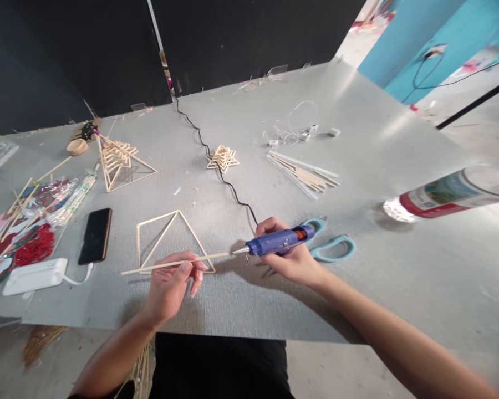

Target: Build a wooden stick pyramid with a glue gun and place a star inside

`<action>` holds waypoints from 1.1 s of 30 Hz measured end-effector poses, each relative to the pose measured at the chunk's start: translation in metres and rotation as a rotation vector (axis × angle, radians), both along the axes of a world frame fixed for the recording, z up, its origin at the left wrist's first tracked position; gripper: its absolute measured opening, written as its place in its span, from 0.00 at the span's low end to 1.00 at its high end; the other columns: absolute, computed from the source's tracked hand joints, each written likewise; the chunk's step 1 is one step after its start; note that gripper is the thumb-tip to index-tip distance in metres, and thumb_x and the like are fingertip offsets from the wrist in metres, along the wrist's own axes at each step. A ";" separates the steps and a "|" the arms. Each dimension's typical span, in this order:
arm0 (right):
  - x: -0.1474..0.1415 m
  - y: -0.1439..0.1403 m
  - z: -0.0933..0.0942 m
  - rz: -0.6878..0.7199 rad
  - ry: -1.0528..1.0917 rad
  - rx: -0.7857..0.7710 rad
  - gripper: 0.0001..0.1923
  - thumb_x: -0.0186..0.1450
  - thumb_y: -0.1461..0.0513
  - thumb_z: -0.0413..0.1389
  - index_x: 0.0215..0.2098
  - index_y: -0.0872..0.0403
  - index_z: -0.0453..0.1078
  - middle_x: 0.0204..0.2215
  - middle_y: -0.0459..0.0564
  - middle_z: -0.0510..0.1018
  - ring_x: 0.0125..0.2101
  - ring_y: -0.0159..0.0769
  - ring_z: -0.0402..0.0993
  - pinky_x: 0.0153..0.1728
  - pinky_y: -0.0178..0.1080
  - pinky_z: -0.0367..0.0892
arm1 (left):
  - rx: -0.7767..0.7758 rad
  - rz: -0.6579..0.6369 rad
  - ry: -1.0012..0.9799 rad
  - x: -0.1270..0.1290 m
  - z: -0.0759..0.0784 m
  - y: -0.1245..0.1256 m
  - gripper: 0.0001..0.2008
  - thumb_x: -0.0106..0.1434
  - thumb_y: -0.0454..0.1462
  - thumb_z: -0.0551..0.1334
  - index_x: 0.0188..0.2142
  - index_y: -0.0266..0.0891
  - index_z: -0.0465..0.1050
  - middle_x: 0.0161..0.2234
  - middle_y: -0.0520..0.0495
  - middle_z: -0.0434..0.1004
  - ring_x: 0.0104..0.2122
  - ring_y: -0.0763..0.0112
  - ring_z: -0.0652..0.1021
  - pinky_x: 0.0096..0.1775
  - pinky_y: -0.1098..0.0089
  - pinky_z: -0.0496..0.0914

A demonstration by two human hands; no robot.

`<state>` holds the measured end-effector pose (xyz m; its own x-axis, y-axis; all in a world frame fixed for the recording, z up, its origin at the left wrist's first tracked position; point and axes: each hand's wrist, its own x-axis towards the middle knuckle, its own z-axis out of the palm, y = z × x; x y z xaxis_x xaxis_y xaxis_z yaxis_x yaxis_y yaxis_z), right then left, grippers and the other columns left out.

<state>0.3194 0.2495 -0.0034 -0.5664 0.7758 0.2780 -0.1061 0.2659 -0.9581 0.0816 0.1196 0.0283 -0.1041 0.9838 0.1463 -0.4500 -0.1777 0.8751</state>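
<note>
Between the thumb and fingers of my left hand [172, 285] is a thin wooden stick [210, 257], lying nearly level above the table. My right hand [289, 260] is wrapped round a blue hot glue gun [274, 242], its metal nozzle pointing left at the stick's right end. Whether nozzle and stick touch, I cannot tell. Behind my left hand stands a frame of joined wooden sticks [193, 230], partly hidden by that hand. Light-blue-handled scissors [336, 247] lie under and beside my right hand, their blades mostly covered.
A black cord [233, 191] crosses the table past stacked stick stars [222, 158]. Loose sticks [301, 174] lie at right, near a bottle [449, 194]. At left are a pyramid frame [125, 160], a phone [95, 235], a white power bank [35, 276] and red craft material [35, 244].
</note>
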 end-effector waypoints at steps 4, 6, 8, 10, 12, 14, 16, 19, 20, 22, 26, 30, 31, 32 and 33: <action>-0.001 0.000 -0.003 0.007 -0.004 0.001 0.11 0.59 0.66 0.60 0.40 0.51 0.67 0.30 0.43 0.70 0.26 0.28 0.66 0.25 0.31 0.63 | 0.009 -0.007 0.002 -0.002 -0.002 0.001 0.08 0.72 0.38 0.66 0.47 0.47 0.85 0.34 0.46 0.84 0.26 0.78 0.76 0.22 0.83 0.69; -0.001 0.000 -0.003 0.009 -0.007 -0.002 0.11 0.59 0.66 0.60 0.40 0.51 0.67 0.31 0.43 0.70 0.26 0.28 0.67 0.25 0.31 0.63 | 0.013 -0.012 0.005 -0.002 -0.003 0.001 0.08 0.72 0.39 0.66 0.47 0.47 0.85 0.34 0.47 0.85 0.26 0.79 0.76 0.22 0.83 0.69; -0.001 -0.001 -0.003 0.007 -0.009 -0.007 0.11 0.60 0.65 0.60 0.40 0.51 0.67 0.30 0.42 0.70 0.26 0.28 0.67 0.25 0.31 0.63 | 0.015 -0.018 0.006 -0.002 -0.003 0.001 0.08 0.72 0.38 0.66 0.47 0.48 0.85 0.34 0.47 0.85 0.26 0.79 0.76 0.23 0.83 0.69; -0.002 -0.002 -0.002 0.003 -0.009 -0.013 0.11 0.60 0.65 0.60 0.40 0.51 0.67 0.30 0.43 0.70 0.26 0.28 0.67 0.25 0.31 0.64 | 0.016 -0.021 0.007 -0.002 -0.003 0.000 0.08 0.72 0.38 0.66 0.47 0.48 0.85 0.34 0.46 0.85 0.26 0.78 0.76 0.23 0.83 0.70; -0.002 -0.003 -0.002 0.001 -0.012 -0.019 0.11 0.60 0.65 0.60 0.40 0.51 0.67 0.30 0.43 0.70 0.25 0.28 0.67 0.24 0.31 0.63 | 0.018 -0.022 0.007 -0.002 -0.003 0.000 0.09 0.72 0.38 0.66 0.47 0.48 0.85 0.34 0.46 0.85 0.26 0.78 0.76 0.23 0.82 0.70; -0.002 -0.004 -0.001 -0.002 -0.015 -0.023 0.11 0.60 0.65 0.60 0.40 0.51 0.67 0.30 0.43 0.70 0.25 0.28 0.67 0.24 0.32 0.63 | 0.019 -0.023 0.008 -0.002 -0.002 0.001 0.09 0.72 0.38 0.65 0.47 0.48 0.85 0.34 0.45 0.84 0.27 0.77 0.77 0.23 0.82 0.70; -0.002 -0.004 -0.001 -0.007 -0.019 -0.027 0.11 0.60 0.65 0.60 0.40 0.51 0.67 0.30 0.43 0.70 0.25 0.28 0.66 0.24 0.32 0.63 | 0.021 -0.026 0.011 -0.002 -0.002 0.001 0.09 0.73 0.38 0.65 0.47 0.47 0.85 0.34 0.46 0.84 0.27 0.78 0.76 0.24 0.82 0.70; -0.002 -0.004 0.001 -0.006 -0.026 -0.037 0.11 0.60 0.65 0.60 0.40 0.50 0.66 0.28 0.42 0.69 0.24 0.28 0.65 0.23 0.32 0.62 | 0.024 -0.032 0.012 -0.002 -0.003 0.001 0.09 0.73 0.38 0.65 0.47 0.47 0.85 0.34 0.46 0.84 0.26 0.79 0.75 0.24 0.82 0.70; -0.002 -0.004 0.001 -0.006 -0.028 -0.041 0.11 0.60 0.65 0.60 0.40 0.50 0.66 0.27 0.41 0.69 0.23 0.28 0.64 0.23 0.32 0.62 | 0.026 -0.033 0.012 -0.003 -0.003 0.001 0.09 0.73 0.38 0.65 0.47 0.47 0.85 0.34 0.46 0.84 0.26 0.79 0.75 0.24 0.82 0.70; -0.002 -0.004 0.001 -0.006 -0.031 -0.046 0.11 0.61 0.64 0.60 0.41 0.49 0.65 0.27 0.41 0.69 0.23 0.29 0.64 0.22 0.33 0.62 | 0.029 -0.035 0.010 -0.003 -0.003 0.000 0.09 0.73 0.38 0.65 0.48 0.47 0.84 0.35 0.46 0.84 0.26 0.79 0.75 0.24 0.83 0.70; -0.002 -0.005 -0.001 -0.016 -0.035 -0.051 0.12 0.60 0.64 0.61 0.40 0.50 0.65 0.29 0.42 0.69 0.24 0.29 0.65 0.24 0.33 0.62 | 0.032 -0.040 0.007 -0.004 -0.004 0.000 0.10 0.73 0.37 0.64 0.49 0.47 0.84 0.35 0.46 0.84 0.28 0.78 0.76 0.24 0.83 0.70; -0.002 -0.005 -0.003 -0.020 -0.035 -0.059 0.12 0.59 0.64 0.62 0.39 0.50 0.65 0.29 0.42 0.69 0.24 0.29 0.65 0.24 0.34 0.62 | 0.030 -0.043 0.008 -0.003 -0.003 0.000 0.10 0.73 0.37 0.64 0.49 0.48 0.84 0.35 0.47 0.84 0.28 0.78 0.76 0.24 0.83 0.69; -0.002 -0.005 -0.002 -0.020 -0.036 -0.062 0.12 0.59 0.64 0.62 0.40 0.50 0.65 0.29 0.42 0.69 0.24 0.29 0.64 0.23 0.34 0.62 | 0.028 -0.044 0.009 -0.003 -0.003 0.000 0.10 0.73 0.37 0.64 0.49 0.49 0.84 0.35 0.47 0.84 0.28 0.78 0.76 0.24 0.83 0.69; -0.002 -0.005 -0.002 -0.018 -0.038 -0.064 0.12 0.59 0.64 0.62 0.40 0.50 0.65 0.29 0.42 0.69 0.24 0.29 0.64 0.23 0.34 0.61 | 0.027 -0.043 0.010 -0.003 -0.003 0.001 0.10 0.73 0.37 0.64 0.49 0.49 0.84 0.35 0.47 0.84 0.28 0.78 0.75 0.24 0.82 0.69; -0.002 -0.005 -0.001 -0.018 -0.040 -0.065 0.12 0.59 0.64 0.62 0.39 0.50 0.66 0.28 0.42 0.68 0.23 0.29 0.63 0.23 0.34 0.61 | 0.026 -0.043 0.011 -0.003 -0.003 0.000 0.10 0.73 0.37 0.64 0.49 0.49 0.84 0.35 0.47 0.84 0.28 0.78 0.75 0.24 0.82 0.69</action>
